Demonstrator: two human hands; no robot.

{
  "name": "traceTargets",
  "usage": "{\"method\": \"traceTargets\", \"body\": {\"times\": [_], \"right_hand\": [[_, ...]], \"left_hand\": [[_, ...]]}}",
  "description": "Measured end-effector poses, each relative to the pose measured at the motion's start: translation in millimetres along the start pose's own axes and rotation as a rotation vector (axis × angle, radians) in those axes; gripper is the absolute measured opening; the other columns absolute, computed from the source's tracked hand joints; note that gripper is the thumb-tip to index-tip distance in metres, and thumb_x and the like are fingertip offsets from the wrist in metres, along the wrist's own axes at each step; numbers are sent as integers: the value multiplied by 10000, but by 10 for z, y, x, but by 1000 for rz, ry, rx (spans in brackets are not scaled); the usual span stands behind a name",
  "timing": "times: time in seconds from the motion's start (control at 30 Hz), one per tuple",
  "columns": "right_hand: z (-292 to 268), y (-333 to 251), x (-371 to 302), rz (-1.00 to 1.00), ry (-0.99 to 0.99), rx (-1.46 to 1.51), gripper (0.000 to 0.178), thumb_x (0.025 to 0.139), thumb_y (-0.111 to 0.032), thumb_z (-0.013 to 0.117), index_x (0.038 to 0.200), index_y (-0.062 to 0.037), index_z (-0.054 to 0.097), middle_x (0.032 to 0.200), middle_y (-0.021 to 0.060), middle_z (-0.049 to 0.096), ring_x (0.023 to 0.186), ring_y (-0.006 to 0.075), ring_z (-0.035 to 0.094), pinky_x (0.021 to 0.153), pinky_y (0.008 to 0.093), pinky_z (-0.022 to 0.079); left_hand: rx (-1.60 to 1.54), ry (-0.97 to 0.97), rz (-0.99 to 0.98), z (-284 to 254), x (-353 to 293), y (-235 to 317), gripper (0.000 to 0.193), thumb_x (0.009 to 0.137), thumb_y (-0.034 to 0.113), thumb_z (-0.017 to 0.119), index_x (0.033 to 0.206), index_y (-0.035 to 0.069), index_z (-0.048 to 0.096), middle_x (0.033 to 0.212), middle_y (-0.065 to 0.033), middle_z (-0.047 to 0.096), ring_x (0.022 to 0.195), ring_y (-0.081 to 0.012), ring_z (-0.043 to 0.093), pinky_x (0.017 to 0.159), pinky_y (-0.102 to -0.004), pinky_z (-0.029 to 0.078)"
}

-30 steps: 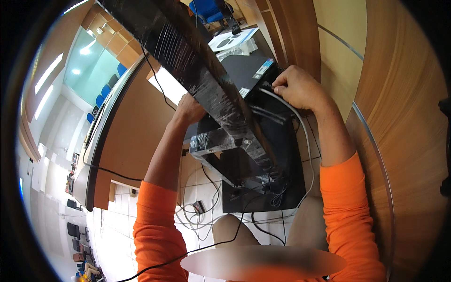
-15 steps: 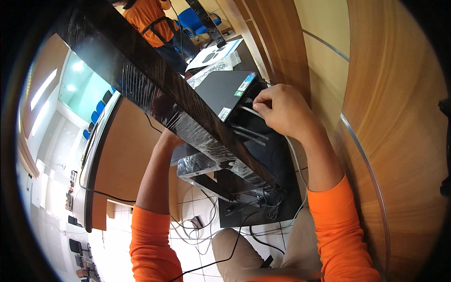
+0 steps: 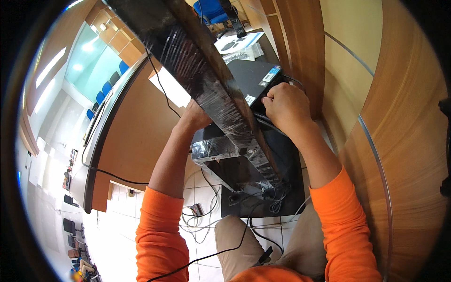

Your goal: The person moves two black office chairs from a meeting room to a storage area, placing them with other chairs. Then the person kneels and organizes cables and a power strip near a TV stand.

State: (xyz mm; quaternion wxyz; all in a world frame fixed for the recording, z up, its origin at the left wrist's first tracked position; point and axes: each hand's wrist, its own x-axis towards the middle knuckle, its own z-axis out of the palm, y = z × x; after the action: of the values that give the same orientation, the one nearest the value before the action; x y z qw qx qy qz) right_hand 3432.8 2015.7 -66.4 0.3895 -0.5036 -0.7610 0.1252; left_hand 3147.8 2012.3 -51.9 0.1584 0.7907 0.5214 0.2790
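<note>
Cable [image 3: 270, 123] work at back of black computer case [image 3: 253, 77] on floor under desk. Our right hand [image 3: 286, 105] pinches cable; left hand [image 3: 197, 117], grip hidden behind wrapped bar [image 3: 206, 80]. Next, we judge: careful plug alignment.

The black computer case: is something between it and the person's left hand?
Yes. A long dark board wrapped in clear film runs diagonally over the black computer case and covers most of the left hand. The right hand rests on the case, with nothing visible between.

Both orange-sleeved arms reach forward past the black wrapped beam [image 3: 206, 89]: right hand [image 3: 286, 105] curled knuckles-up, left hand [image 3: 196, 117] seemingly half-hidden behind it.
</note>
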Motion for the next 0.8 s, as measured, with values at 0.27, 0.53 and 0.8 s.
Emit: {"method": "traceTargets", "body": {"times": [0.27,0.53,0.8], "right_hand": [[-33,7,-2,-48,4,-23,210,870,-242,710,771,-63,759,785,195,704,782,390,698,720,476,553],[-100,15,-37,-42,-24,36,205,887,-210,696,788,-41,756,819,203,715,816,396,707,765,483,565],[-144,20,-100,-130,12,5,196,895,-213,681,917,-41,773,846,217,703,812,402,690,741,463,551]], "left_hand": [[189,7,4,83,116,75,304,938,216,716,1209,77,711,1161,-69,691,1025,-198,641,909,-357,516],[428,195,143,187,13,-54,288,939,213,716,1202,94,723,1094,-68,697,1005,-203,655,886,-353,522],[413,152,96,173,5,83,281,937,212,721,1185,81,723,1086,-62,695,985,-199,663,876,-348,528]]}}
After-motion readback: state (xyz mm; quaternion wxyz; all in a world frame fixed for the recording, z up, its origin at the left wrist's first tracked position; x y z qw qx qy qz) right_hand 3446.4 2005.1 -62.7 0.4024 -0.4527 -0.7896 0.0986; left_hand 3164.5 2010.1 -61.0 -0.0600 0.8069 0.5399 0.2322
